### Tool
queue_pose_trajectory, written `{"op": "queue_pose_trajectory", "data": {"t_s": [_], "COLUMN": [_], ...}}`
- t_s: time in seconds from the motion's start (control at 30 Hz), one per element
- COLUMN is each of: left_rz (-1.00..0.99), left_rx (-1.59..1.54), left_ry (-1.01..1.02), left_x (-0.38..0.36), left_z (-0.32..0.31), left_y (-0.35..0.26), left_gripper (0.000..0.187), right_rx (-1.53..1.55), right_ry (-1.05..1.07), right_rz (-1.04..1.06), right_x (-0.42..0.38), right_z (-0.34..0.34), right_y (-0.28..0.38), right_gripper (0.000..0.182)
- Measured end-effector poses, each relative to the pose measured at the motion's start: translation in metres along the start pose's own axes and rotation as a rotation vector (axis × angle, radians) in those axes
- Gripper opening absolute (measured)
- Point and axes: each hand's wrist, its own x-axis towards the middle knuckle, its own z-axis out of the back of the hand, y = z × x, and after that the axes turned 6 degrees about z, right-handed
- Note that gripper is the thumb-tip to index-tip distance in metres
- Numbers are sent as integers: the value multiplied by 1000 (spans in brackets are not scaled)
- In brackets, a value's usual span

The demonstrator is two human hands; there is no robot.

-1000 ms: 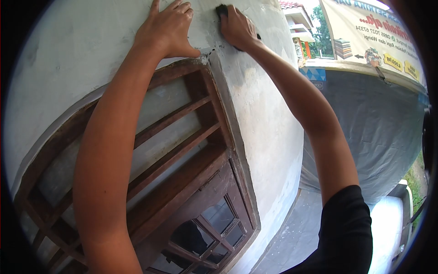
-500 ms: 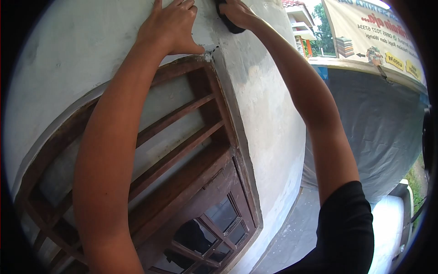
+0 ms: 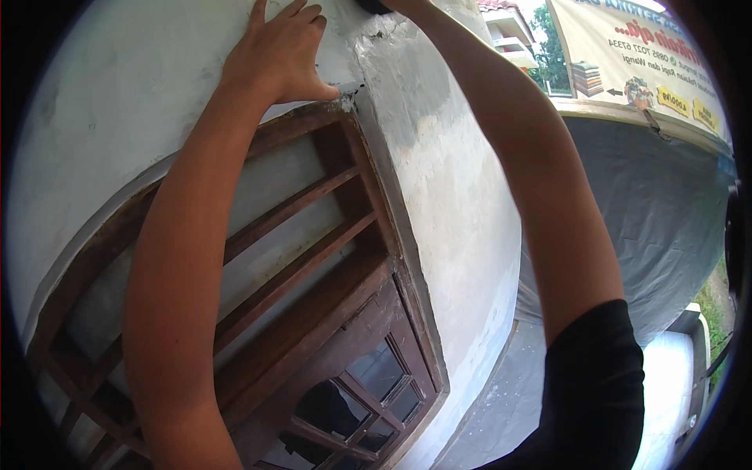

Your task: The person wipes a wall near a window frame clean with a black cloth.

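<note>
Left hand (image 3: 274,59) lay spread on the wall (image 3: 102,117); right hand (image 3: 403,5), its grip cropped and unclear, was at a black tool (image 3: 371,6) above the door frame (image 3: 305,120). Hard pressure could have chipped cracked plaster (image 3: 377,36).

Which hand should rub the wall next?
Probably the right hand: it's at the black pad, up by the wall. The left hand, with no tool showing, rests on the wall above the wooden frame.
</note>
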Motion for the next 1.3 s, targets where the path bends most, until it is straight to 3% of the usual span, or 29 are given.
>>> {"op": "queue_pose_trajectory", "data": {"t_s": [0.03,0.07,0.1,0.17,0.27,0.37,0.5,0.53,0.57,0.7,0.77,0.83,0.87,1.0,1.07,1.2,1.23,1.3], "left_rz": [-21,-41,-40,-68,-66,-23,-10,20,47,6,-43,-49,-46,-26,-60,-65,-8,47], "left_rx": [-36,-72,-64,-48,-92,-72,-57,-14,28,-45,-61,-65,-71,-20,-103,-76,-46,-14], "left_ry": [-83,-166,-168,-159,-180,-172,-141,-48,50,27,-168,-89,-16,-34,-209,-195,-172,-151], "left_x": [5,1,-2,-16,11,-4,-5,-3,-3,-6,0,-5,-6,-1,-1,-2,-5,-7], "left_z": [-15,-10,-6,4,-27,-13,-3,4,9,4,-16,2,9,-5,-15,-13,-6,-2], "left_y": [4,3,3,1,10,2,-1,-3,-4,2,6,3,2,3,6,3,-4,-7], "left_gripper": [115,114,114,114,115,118,119,119,119,121,120,119,118,117,117,116,108,102], "right_rx": [-6,-216,-213,-140,-175,-210,-280,-279,-283,-252,-214,-177,-166,-192,-202,-270,-291,-327], "right_ry": [-116,-222,-229,-169,-103,2,164,189,187,154,-20,-83,-48,-45,67,-8,267,93], "right_rz": [-7,139,139,-10,-21,-94,-78,-111,-112,-127,57,143,44,86,-32,-48,-250,-189], "right_x": [14,15,14,5,-21,-61,-114,-116,-114,-80,-37,4,10,6,-12,-77,-76,-104], "right_z": [-16,-28,-33,-41,-23,14,45,50,52,26,-14,-37,-27,-37,-20,1,43,46], "right_y": [-10,-7,-7,-5,-1,23,30,32,32,21,-16,-28,-6,-30,-25,-15,43,49], "right_gripper": [56,46,46,44,41,37,46,46,46,45,36,35,36,39,42,41,46,36]}}
